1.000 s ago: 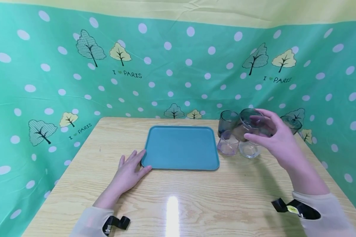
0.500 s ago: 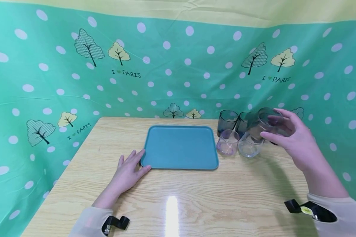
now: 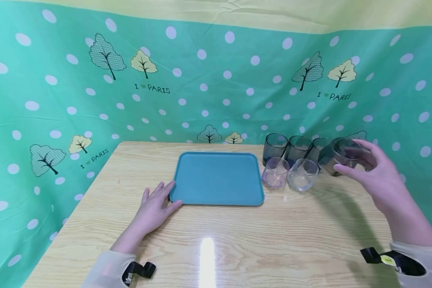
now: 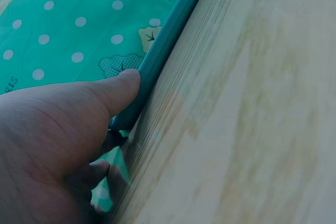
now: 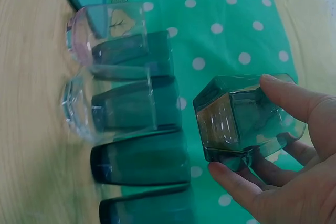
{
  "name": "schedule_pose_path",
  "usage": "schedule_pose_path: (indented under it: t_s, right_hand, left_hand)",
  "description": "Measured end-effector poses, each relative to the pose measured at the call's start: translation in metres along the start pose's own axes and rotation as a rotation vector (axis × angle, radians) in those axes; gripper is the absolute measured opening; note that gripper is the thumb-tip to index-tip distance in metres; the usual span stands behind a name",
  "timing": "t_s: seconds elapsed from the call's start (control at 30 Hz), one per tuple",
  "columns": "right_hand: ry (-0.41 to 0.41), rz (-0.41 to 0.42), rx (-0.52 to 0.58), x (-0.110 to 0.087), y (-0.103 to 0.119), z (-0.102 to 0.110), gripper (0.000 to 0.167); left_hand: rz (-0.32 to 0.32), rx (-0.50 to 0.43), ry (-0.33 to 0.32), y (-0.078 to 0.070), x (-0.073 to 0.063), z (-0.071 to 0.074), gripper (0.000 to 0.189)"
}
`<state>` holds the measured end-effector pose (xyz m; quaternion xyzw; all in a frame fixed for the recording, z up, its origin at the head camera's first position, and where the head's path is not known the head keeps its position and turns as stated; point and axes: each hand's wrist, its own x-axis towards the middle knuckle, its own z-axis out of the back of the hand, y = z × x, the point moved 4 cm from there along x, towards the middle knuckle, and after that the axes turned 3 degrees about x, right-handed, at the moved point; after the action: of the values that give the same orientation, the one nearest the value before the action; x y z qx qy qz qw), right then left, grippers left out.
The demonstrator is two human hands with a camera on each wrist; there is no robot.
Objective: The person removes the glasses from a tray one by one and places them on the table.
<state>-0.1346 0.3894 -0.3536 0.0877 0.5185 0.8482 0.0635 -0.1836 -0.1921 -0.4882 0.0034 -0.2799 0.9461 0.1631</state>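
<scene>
My right hand (image 3: 378,176) grips a smoky grey glass tumbler (image 5: 218,124) with a faceted base, held tilted above the table at the right end of the glasses. Several dark tall glasses (image 3: 275,150) stand in a row at the back; the hand and tumbler hide part of the row in the head view. Before them stand a pinkish faceted glass (image 3: 275,176) and a clear faceted glass (image 3: 303,178). At the left, my left hand (image 3: 155,210) rests against the near left corner of a blue tray (image 3: 217,180), its thumb (image 4: 123,85) touching the rim.
The wooden table (image 3: 245,244) reaches back to a green dotted cloth (image 3: 216,80) hung behind and at both sides. Glasses stand close beside the tray's right edge. Each sleeve carries a black wrist device (image 3: 392,260).
My right hand has carried the smoky tumbler rightward and slightly lower, past the clear glass, uncovering more of the dark glasses behind. My left hand has stayed at the tray.
</scene>
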Motion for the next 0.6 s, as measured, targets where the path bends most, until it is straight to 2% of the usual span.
schedule_pose_path:
  t_s: [0.37,0.6]
  right_hand:
    - [-0.02,-0.048,-0.049,0.0,-0.026,0.01,0.094]
    - [0.017,-0.064,-0.045,0.001,-0.04,0.011,0.097]
  left_hand:
    - [0.006,-0.003,0.003,0.0,-0.001,0.0,0.081]
    - [0.003,0.002,0.0,0.0,0.0,0.001,0.08]
